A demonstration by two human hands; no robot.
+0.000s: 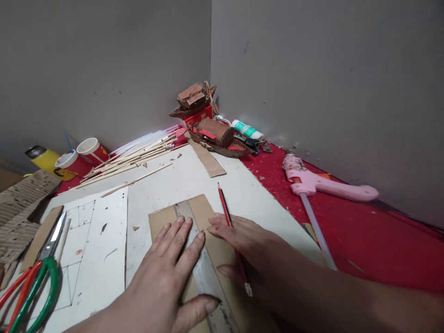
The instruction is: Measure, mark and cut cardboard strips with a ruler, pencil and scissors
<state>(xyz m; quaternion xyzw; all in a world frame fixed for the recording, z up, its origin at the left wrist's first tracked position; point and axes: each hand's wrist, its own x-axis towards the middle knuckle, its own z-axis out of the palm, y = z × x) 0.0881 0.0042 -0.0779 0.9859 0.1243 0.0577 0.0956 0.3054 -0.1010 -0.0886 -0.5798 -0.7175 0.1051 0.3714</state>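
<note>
My left hand [173, 268] lies flat with its fingers spread, pressing on a metal ruler [204, 273]. Beneath the ruler is a strip of brown cardboard [199, 208], its near end running out of view at the bottom. A red and black pencil [224, 203] sits in my right hand [255, 245], point upward and away from me, its worn end sticking out below. The fingertips of that hand rest by the cardboard's right edge.
Green- and red-handled scissors [50, 273] lie left on a paper with a drawn pattern [100, 240]. Thin wooden sticks [135, 159], cups [92, 150] and two brown model boats [215, 132] stand behind. A pink glue gun [312, 180] lies right on red cloth [388, 245].
</note>
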